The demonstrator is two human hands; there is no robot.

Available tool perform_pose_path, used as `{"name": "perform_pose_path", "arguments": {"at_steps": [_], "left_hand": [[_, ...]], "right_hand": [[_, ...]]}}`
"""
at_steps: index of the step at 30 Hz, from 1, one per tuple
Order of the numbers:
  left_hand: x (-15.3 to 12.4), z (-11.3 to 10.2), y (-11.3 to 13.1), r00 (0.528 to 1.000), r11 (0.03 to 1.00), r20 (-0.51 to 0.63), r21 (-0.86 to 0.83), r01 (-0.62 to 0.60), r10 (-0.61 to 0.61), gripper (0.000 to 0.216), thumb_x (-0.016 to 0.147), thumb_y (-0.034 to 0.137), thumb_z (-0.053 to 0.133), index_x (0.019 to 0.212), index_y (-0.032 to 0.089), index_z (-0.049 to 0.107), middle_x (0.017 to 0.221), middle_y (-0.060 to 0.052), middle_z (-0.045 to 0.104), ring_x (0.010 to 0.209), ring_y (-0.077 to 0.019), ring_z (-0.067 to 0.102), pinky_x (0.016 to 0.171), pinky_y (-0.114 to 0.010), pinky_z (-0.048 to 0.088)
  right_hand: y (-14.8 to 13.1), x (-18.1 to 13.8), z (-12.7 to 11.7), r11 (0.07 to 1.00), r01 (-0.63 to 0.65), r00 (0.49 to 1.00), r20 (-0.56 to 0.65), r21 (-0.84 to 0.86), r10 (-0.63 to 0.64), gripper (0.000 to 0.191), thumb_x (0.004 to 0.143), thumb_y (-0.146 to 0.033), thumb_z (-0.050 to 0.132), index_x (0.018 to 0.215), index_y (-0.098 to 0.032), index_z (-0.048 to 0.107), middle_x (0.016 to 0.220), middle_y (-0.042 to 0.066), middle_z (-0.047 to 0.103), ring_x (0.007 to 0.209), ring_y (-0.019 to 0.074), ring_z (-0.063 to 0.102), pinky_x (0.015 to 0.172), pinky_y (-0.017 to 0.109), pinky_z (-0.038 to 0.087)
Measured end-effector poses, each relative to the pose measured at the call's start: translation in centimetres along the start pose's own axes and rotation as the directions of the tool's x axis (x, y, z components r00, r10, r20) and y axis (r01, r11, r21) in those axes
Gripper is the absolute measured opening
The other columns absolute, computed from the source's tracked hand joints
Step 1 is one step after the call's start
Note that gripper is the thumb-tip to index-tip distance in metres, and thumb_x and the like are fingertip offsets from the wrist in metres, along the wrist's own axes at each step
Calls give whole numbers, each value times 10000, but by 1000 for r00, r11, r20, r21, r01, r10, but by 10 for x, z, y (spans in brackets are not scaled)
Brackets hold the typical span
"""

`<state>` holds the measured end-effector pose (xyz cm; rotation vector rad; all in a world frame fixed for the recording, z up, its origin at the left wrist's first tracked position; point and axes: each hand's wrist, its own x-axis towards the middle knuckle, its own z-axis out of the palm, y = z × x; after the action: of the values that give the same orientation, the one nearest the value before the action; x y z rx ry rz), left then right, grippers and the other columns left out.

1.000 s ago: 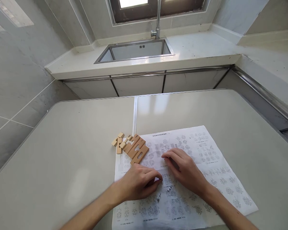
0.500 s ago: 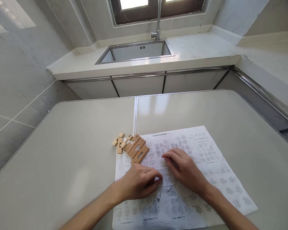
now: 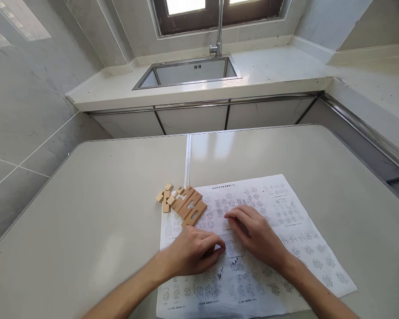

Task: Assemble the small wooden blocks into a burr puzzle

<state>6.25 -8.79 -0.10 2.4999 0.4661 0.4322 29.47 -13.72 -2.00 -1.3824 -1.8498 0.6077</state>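
Observation:
A paper sheet (image 3: 306, 230) printed with many small line diagrams lies on the table, and both my hands rest on it. My left hand (image 3: 194, 250) is loosely curled, thumb and forefinger tips close together, with nothing visible in it. To its right, my right hand (image 3: 254, 230) lies on the sheet, fingers reaching left, apart from the left one and holding nothing that I can see. Just beyond the left knuckles are flat wooden pieces (image 3: 190, 204) with cut-out slots, side by side. Smaller pale wooden blocks (image 3: 166, 200) lie in a loose cluster at their left.
The pale table (image 3: 86, 199) has a seam (image 3: 187, 155) running away from me. Past its far edge stands a counter (image 3: 272, 66) with a steel-rimmed sink (image 3: 193, 75) and a tap (image 3: 218, 44). A tiled wall (image 3: 26, 110) rises on the left.

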Motion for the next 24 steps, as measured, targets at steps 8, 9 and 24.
{"name": "perform_pose_path", "arguments": {"at_steps": [8, 9, 24], "left_hand": [[0, -1, 1, 1000, 1000, 0, 9, 5, -5, 119, 994, 162, 566, 1005, 206, 677, 746, 18, 752, 600, -127, 672, 556, -247, 433], [0, 0, 0, 1000, 1000, -2, 8, 4, -4, 120, 992, 159, 566, 1003, 206, 677, 745, 18, 752, 597, -126, 671, 555, -246, 433], [0, -1, 0, 1000, 1000, 1, -4, 5, -5, 125, 990, 159, 560, 1000, 211, 673, 747, 15, 750, 604, -123, 679, 552, -237, 443]], "right_hand": [[-1, 0, 0, 1000, -7, 1000, 4, 12, 7, 185, 1073, -119, 503, 1094, -244, 638, 1035, 77, 717, 972, 261, 675, 836, 453, 580], [-1, 0, 0, 1000, -5, 1000, 2, 12, 5, 186, 1073, -118, 502, 1095, -243, 638, 1033, 77, 717, 969, 261, 676, 834, 453, 581], [0, 0, 0, 1000, 19, 1000, -15, -9, -20, 202, 1063, -122, 501, 1093, -257, 648, 1024, 82, 731, 959, 272, 696, 820, 449, 595]]}}
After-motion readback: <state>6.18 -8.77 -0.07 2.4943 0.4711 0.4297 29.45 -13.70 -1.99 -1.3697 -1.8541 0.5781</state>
